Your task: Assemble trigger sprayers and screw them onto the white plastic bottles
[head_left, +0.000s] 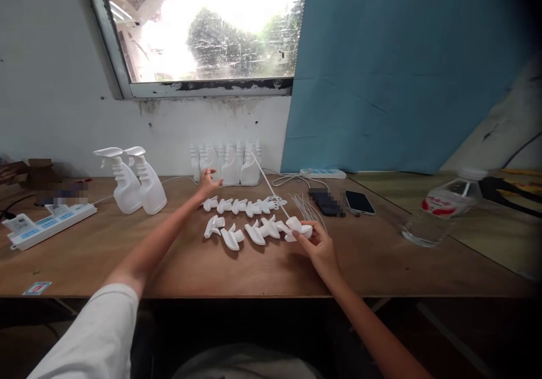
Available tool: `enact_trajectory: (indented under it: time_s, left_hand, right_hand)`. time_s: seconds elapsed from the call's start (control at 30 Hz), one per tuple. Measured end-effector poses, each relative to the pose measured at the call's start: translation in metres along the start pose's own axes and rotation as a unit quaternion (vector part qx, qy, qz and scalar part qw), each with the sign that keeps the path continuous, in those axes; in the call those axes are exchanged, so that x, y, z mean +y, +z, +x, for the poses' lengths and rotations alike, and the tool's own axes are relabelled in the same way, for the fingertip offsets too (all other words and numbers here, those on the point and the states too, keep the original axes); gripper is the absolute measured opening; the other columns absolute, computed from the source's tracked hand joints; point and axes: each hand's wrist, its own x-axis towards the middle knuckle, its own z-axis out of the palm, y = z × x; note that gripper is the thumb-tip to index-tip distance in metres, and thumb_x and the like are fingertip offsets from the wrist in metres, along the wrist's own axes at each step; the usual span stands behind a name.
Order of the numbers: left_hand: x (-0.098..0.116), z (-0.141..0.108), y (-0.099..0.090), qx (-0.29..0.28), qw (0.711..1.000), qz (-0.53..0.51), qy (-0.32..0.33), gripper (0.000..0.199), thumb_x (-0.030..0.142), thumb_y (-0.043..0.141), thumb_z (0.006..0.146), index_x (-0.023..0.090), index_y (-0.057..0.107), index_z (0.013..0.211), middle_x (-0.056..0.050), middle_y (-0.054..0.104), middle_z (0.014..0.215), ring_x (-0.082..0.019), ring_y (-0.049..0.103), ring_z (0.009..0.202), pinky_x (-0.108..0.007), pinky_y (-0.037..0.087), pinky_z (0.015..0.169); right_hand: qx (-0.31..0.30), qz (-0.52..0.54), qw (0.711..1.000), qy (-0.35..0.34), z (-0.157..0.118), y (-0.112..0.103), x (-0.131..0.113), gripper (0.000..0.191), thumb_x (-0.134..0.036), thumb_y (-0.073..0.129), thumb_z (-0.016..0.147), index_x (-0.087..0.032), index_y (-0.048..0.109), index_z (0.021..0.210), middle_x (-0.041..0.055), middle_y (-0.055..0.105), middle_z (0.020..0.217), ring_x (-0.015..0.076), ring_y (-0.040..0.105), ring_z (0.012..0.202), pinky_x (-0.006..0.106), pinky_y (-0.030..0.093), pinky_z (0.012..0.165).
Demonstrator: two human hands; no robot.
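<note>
Head view: right hand (318, 245) pinches a spray head (300, 230), left hand (208, 184) is half-open, seemingly empty, near the bottles (231, 167), and the long tube (266, 175) could snag and topple one.

The left hand (209, 183) is holding its fingers (206, 174) parted, its forearm (160, 246) slanting back; to its right, the right hand (318, 248) is pinching between thumb (302, 241) and fingers.

Right hand (318, 248) grips spray head (303, 231), tube (271, 185) attached — left hand (207, 184) near white bottles (231, 166) along table (182, 269) back edge.
</note>
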Motion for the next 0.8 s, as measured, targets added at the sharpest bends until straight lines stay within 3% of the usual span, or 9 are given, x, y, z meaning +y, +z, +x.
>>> enact_trajectory:
  time_s: [0.13,0.3,0.43,0.53,0.6,0.73,0.8]
  left_hand:
    - [-0.029,0.063,0.005,0.047,0.995,0.059,-0.061,0.065,0.024,0.064,0.079,0.007,0.036,0.135,-0.024,0.037,0.144,-0.033,0.032,0.138,-0.046,0.031,0.112]
    - [-0.055,0.084,0.019,0.024,0.987,0.101,-0.124,0.091,0.032,0.074,0.071,0.009,0.026,0.144,-0.026,0.046,0.137,-0.041,0.032,0.137,-0.051,0.038,0.105]
    - [-0.063,0.083,0.025,0.029,0.983,0.126,-0.132,0.095,0.034,0.076,0.068,0.012,0.025,0.146,-0.025,0.043,0.141,-0.044,0.033,0.135,-0.056,0.038,0.102]
    - [-0.062,0.079,0.020,0.038,0.984,0.135,-0.112,0.071,0.034,0.075,0.069,0.012,0.047,0.131,-0.025,0.046,0.137,-0.045,0.035,0.132,-0.056,0.038,0.102]
    - [-0.058,0.074,0.014,0.043,0.987,0.130,-0.088,0.055,0.034,0.072,0.072,0.012,0.055,0.120,-0.023,0.052,0.131,-0.040,0.043,0.128,-0.051,0.040,0.102]
    - [-0.051,0.046,-0.004,0.084,0.990,0.111,-0.030,0.046,0.033,0.058,0.085,0.014,0.048,0.125,-0.017,0.058,0.124,-0.029,0.055,0.117,-0.039,0.045,0.098]
    - [-0.052,0.023,-0.016,0.117,0.987,0.101,0.043,0.044,0.036,0.056,0.087,0.016,0.047,0.125,-0.014,0.060,0.122,-0.028,0.056,0.115,-0.039,0.045,0.097]
  right_hand:
    - [0.023,0.013,1.000,0.011,-0.001,-0.002,0.001,0.042,-0.051,0.075,0.069,-0.019,0.059,0.091,0.0031,0.064,0.079,0.0191,0.062,0.072,0.030,0.051,0.068]
    - [0.012,0.012,1.000,0.002,-0.004,0.001,-0.005,0.039,-0.048,0.073,0.073,-0.019,0.059,0.094,0.0036,0.064,0.082,0.0197,0.062,0.076,0.030,0.051,0.070]
    - [0.005,0.016,1.000,0.007,-0.006,0.000,-0.009,0.037,-0.048,0.071,0.073,-0.019,0.059,0.093,0.0033,0.063,0.082,0.0198,0.062,0.076,0.029,0.051,0.069]
    - [-0.014,0.007,1.000,0.003,-0.006,-0.001,-0.007,0.034,-0.046,0.070,0.076,-0.020,0.059,0.093,0.0036,0.064,0.084,0.0200,0.062,0.078,0.029,0.050,0.071]
    - [-0.020,0.005,1.000,-0.002,-0.007,-0.001,-0.005,0.032,-0.045,0.069,0.077,-0.020,0.059,0.094,0.0036,0.064,0.086,0.0198,0.061,0.079,0.029,0.050,0.071]
    - [-0.005,0.041,0.999,-0.006,-0.008,-0.003,-0.003,0.031,-0.044,0.069,0.079,-0.022,0.058,0.098,0.0028,0.062,0.089,0.0196,0.061,0.081,0.028,0.050,0.072]
    - [-0.003,0.061,0.998,-0.005,-0.010,-0.004,-0.003,0.032,-0.044,0.069,0.079,-0.022,0.058,0.098,0.0027,0.062,0.089,0.0202,0.062,0.083,0.029,0.050,0.073]
